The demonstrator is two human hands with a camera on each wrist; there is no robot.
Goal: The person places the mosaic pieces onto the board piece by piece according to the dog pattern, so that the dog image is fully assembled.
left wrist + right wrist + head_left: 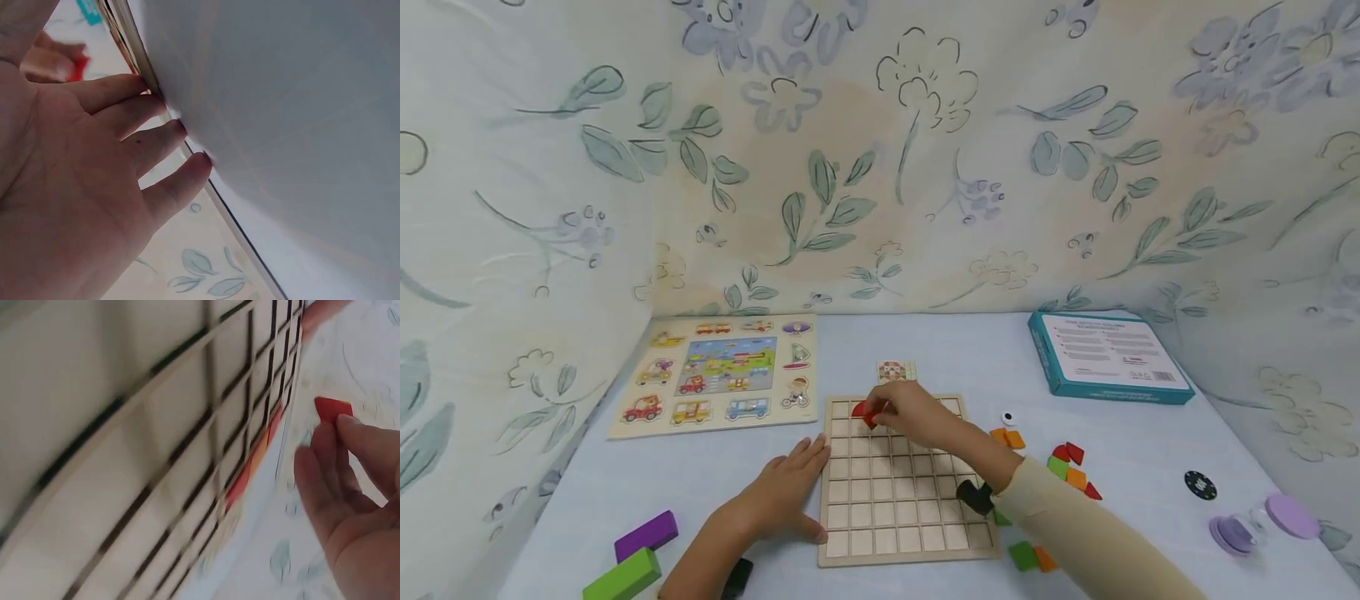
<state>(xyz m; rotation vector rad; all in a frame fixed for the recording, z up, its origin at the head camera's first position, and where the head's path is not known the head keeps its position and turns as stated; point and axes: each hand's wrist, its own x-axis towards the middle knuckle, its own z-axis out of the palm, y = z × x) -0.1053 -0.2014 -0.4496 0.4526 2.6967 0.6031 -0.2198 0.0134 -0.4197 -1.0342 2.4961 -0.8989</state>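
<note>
A wooden grid board (883,492) with square cells lies in the middle of the table. My left hand (786,492) is at its left side, and in the left wrist view the straight fingers (181,184) touch the board's edge. Above the board's upper rows, my right hand (913,412) pinches a small red piece (331,409) between thumb and fingers. Another red piece (858,409) sits in the far row, close by the held one. Red and orange pieces (253,459) show along that row in the right wrist view. A patterned card (897,372) lies just beyond the board.
Loose red, green and orange pieces (1077,478) lie right of the board, partly behind the sleeve. A vehicle puzzle (730,367) stands back left, a teal box (1112,358) back right. Green (622,575) and purple blocks (646,536) lie front left; a black disc (1200,485) lies right.
</note>
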